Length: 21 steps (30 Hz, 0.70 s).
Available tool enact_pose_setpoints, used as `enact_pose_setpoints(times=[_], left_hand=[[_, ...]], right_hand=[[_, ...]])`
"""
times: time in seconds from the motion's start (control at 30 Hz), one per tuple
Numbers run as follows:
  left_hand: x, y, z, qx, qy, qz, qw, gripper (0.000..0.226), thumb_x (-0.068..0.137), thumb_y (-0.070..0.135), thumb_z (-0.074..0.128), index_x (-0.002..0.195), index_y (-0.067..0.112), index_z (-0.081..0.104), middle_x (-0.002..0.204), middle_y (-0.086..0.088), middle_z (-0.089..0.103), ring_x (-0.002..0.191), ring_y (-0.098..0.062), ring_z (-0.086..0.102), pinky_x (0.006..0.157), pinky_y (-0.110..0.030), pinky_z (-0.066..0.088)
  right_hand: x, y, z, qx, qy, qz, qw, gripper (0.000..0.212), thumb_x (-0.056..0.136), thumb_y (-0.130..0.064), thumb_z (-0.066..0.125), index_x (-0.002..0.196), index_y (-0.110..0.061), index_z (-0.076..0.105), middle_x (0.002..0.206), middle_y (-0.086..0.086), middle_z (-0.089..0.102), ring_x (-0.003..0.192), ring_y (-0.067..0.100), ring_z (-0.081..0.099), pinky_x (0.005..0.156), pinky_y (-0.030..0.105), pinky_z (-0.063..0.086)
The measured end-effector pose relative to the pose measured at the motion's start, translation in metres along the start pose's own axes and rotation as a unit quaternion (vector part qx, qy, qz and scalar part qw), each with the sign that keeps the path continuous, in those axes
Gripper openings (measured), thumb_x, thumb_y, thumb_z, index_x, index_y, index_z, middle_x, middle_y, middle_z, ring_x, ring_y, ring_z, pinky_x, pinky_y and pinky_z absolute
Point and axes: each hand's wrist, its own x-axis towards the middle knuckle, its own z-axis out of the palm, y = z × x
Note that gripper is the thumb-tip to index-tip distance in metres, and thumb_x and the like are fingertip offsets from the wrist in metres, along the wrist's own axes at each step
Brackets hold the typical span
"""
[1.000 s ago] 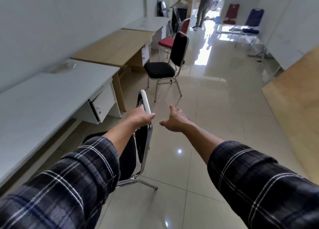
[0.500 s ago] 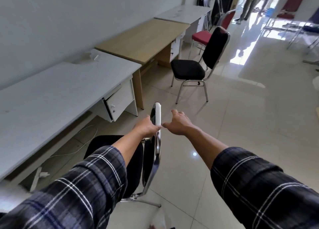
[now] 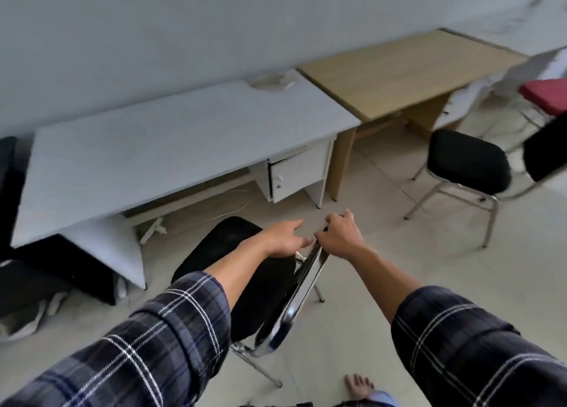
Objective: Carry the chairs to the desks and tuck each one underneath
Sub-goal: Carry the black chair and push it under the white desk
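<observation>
Both hands are at the top of the backrest of a black padded chair with a chrome tube frame (image 3: 245, 271), which stands on the pale tiled floor (image 3: 383, 253) just in front of the white laminate desk (image 3: 159, 142), its seat pointing toward the desk's knee space but not yet under the top. The right hand (image 3: 339, 237) is closed over the top rail of the backrest, fingers curled round it. The left hand (image 3: 283, 237) rests against the same rail from the seat side with its fingers partly spread; motion blur makes it hard to say whether it truly grips or only touches. Both forearms come out of dark plaid sleeves (image 3: 171, 339). To the right, a light wooden desk (image 3: 408, 68) adjoins the white one, and a second black padded chair (image 3: 469, 164) stands out on the floor before it, well apart from the held chair. A red-cushioned chair (image 3: 546, 95) shows at the right edge. A bare foot (image 3: 359, 386) is visible at the bottom.
</observation>
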Motion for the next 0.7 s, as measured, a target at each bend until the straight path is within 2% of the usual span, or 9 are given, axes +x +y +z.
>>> enact_pose_setpoints(times=[0.07, 0.17, 0.27, 0.33, 0.43, 0.5, 0.57, 0.63, 0.7], left_hand=[[0.009, 0.007, 0.004, -0.013, 0.023, -0.033, 0.999, 0.063, 0.099, 0.046, 0.048, 0.155, 0.024, 0.028, 0.161, 0.001, 0.028, 0.147, -0.02, 0.027, 0.117, -0.034, 0.024], [0.01, 0.021, 0.02, -0.036, 0.042, -0.091, 0.994, 0.055, 0.101, 0.045, 0.044, 0.151, 0.023, 0.039, 0.156, 0.0, 0.037, 0.144, -0.02, 0.034, 0.116, -0.036, 0.027], [-0.002, 0.029, 0.046, -0.097, 0.041, -0.157, 0.982, 0.051, 0.1, 0.055, 0.036, 0.137, 0.027, 0.056, 0.14, 0.0, 0.056, 0.127, -0.022, 0.052, 0.107, -0.037, 0.039], [-0.016, 0.03, 0.066, -0.162, 0.08, -0.219, 0.959, 0.061, 0.096, 0.064, 0.03, 0.132, 0.025, 0.061, 0.132, -0.004, 0.061, 0.118, -0.024, 0.056, 0.104, -0.04, 0.041], [-0.038, 0.024, 0.087, -0.181, 0.153, -0.282, 0.93, 0.064, 0.098, 0.061, 0.028, 0.125, 0.015, 0.064, 0.125, -0.01, 0.063, 0.107, -0.026, 0.058, 0.096, -0.037, 0.044], [-0.049, 0.019, 0.1, -0.138, 0.214, -0.331, 0.908, 0.058, 0.102, 0.051, 0.029, 0.103, 0.011, 0.069, 0.11, -0.012, 0.068, 0.09, -0.026, 0.058, 0.082, -0.035, 0.045], [-0.061, 0.017, 0.119, -0.088, 0.32, -0.404, 0.853, 0.053, 0.101, 0.045, 0.031, 0.084, 0.01, 0.068, 0.091, -0.012, 0.069, 0.076, -0.026, 0.057, 0.068, -0.032, 0.046], [-0.07, 0.022, 0.138, -0.071, 0.424, -0.461, 0.776, 0.052, 0.101, 0.039, 0.033, 0.078, 0.008, 0.068, 0.072, -0.006, 0.063, 0.062, -0.019, 0.053, 0.053, -0.027, 0.038], [-0.075, 0.034, 0.154, -0.148, 0.484, -0.496, 0.706, 0.05, 0.102, 0.036, 0.033, 0.084, 0.007, 0.069, 0.074, -0.006, 0.063, 0.061, -0.017, 0.052, 0.049, -0.026, 0.034]], right_hand=[[0.012, 0.012, -0.001, -0.005, 0.002, -0.045, 0.999, 0.04, 0.086, -0.032, 0.061, 0.123, -0.015, 0.065, 0.141, 0.014, 0.042, 0.121, 0.036, 0.056, 0.106, 0.044, 0.047], [0.021, 0.023, -0.006, -0.001, -0.007, -0.088, 0.996, 0.02, 0.085, -0.032, 0.061, 0.096, -0.021, 0.072, 0.13, 0.011, 0.049, 0.114, 0.035, 0.058, 0.102, 0.043, 0.05], [0.028, 0.029, -0.01, 0.016, -0.014, -0.118, 0.993, 0.023, 0.087, -0.032, 0.056, 0.079, -0.021, 0.075, 0.119, 0.012, 0.058, 0.107, 0.035, 0.06, 0.096, 0.041, 0.053], [0.032, 0.033, -0.011, 0.019, -0.028, -0.131, 0.991, 0.031, 0.092, -0.034, 0.052, 0.077, -0.02, 0.074, 0.119, 0.014, 0.06, 0.106, 0.036, 0.06, 0.096, 0.042, 0.053], [0.034, 0.036, -0.01, 0.027, -0.036, -0.139, 0.989, 0.039, 0.099, -0.034, 0.045, 0.106, -0.012, 0.076, 0.135, 0.018, 0.053, 0.122, 0.04, 0.051, 0.108, 0.043, 0.043], [0.035, 0.036, -0.009, 0.046, -0.04, -0.133, 0.989, 0.041, 0.102, -0.031, 0.041, 0.128, -0.011, 0.066, 0.144, 0.019, 0.044, 0.132, 0.039, 0.042, 0.112, 0.044, 0.036], [0.033, 0.036, -0.007, 0.087, -0.037, -0.109, 0.989, 0.046, 0.104, -0.033, 0.038, 0.141, -0.01, 0.054, 0.152, 0.018, 0.037, 0.139, 0.038, 0.036, 0.113, 0.047, 0.033], [0.034, 0.034, -0.007, 0.13, -0.027, -0.072, 0.989, 0.05, 0.105, -0.036, 0.036, 0.147, -0.008, 0.044, 0.155, 0.018, 0.034, 0.14, 0.037, 0.037, 0.114, 0.049, 0.033], [0.036, 0.031, -0.009, 0.187, -0.045, -0.015, 0.981, 0.054, 0.104, -0.035, 0.039, 0.15, -0.007, 0.036, 0.152, 0.018, 0.037, 0.134, 0.039, 0.044, 0.111, 0.05, 0.037]])
